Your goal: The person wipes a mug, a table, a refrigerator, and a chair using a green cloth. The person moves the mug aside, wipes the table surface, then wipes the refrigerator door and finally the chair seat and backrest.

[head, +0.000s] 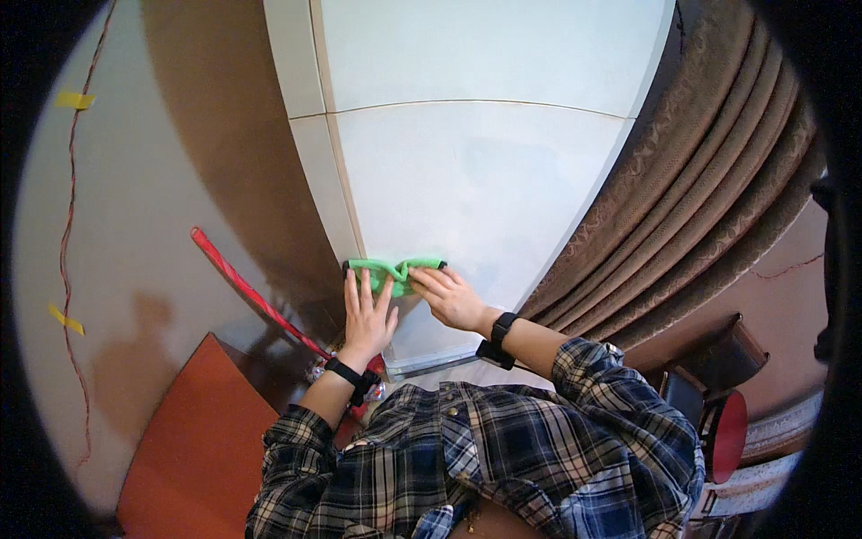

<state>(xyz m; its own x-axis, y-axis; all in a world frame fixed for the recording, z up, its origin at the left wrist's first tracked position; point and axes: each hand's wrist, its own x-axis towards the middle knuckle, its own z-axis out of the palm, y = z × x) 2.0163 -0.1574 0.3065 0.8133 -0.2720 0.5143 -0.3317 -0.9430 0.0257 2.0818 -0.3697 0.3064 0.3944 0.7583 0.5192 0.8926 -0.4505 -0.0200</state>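
A bright green cloth [387, 273] with dark ends lies bunched against the lower part of a white panel [465, 195] with dark joint lines. My left hand [367, 320] rests on the cloth's left part, fingers spread and pointing up the panel. On the cloth's right part is my right hand [450, 296], its fingers bent over the edge near the dark right end. Whether either hand grips the fabric or only presses on it is hard to tell. Both wrists wear black bands.
Brown patterned curtains [646, 202] hang to the right. A red wrapped pole [259, 300] leans at the left, near an orange-red surface [195, 445]. Twisted wire [69, 202] is taped to the left wall. Dark chairs [724, 357] and a round red seat [727, 436] stand at the lower right.
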